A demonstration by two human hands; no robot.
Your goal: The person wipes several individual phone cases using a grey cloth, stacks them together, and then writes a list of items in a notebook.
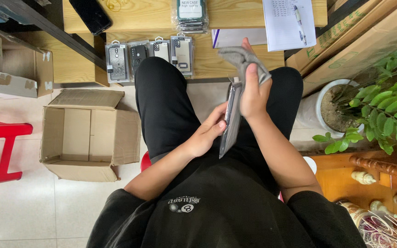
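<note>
left hand (206, 134) pinching slim phone case (229, 120) edge-on over lap, long axis running away from body | right hand (252, 94) fingers clamped on grey cloth (243, 59), pressed against case's far end, right side

Both forearms are bare and bent at the elbows, meeting over the lap. The left hand (207, 133) sits lower, palm turned inward, fingers curled in a grip. The right hand (252, 94) is above and just beside it, raised, back toward the camera, fingers pointing up and closed in a grip.
</note>
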